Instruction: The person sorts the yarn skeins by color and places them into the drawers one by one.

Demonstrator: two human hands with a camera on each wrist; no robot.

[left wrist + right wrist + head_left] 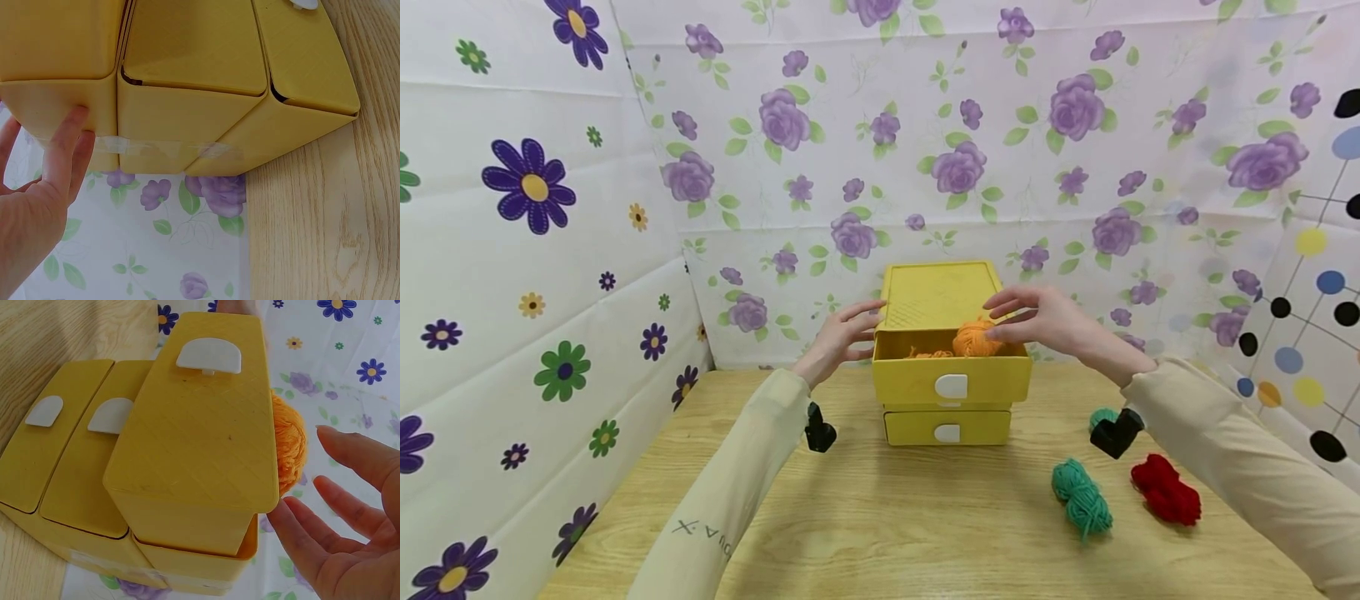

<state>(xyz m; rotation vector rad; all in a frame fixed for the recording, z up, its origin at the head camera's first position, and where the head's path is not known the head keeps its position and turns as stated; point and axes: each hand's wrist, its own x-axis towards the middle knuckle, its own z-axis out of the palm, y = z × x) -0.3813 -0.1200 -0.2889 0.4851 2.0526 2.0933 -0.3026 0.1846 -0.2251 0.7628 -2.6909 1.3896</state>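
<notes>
A yellow drawer unit [940, 287] stands against the back wall, its top drawer [906, 383] pulled out. One orange yarn ball [973, 340] sticks up above that drawer's rim, and more orange yarn [931, 354] lies inside to its left. My right hand [1037, 319] is beside the ball with thumb and fingers spread; the right wrist view shows a gap between the thumb and the yarn ball [290, 447]. On the unit's left side, the fingers of my left hand [841, 337] are extended, and in the left wrist view a fingertip touches the yellow side wall [94, 100].
On the wooden table [850, 517], a teal yarn skein [1081, 497] and a red one [1167, 490] lie at the right. Another teal ball [1102, 418] is partly behind the right wrist camera [1116, 433]. Flowered cloth [850, 167] hangs behind the unit.
</notes>
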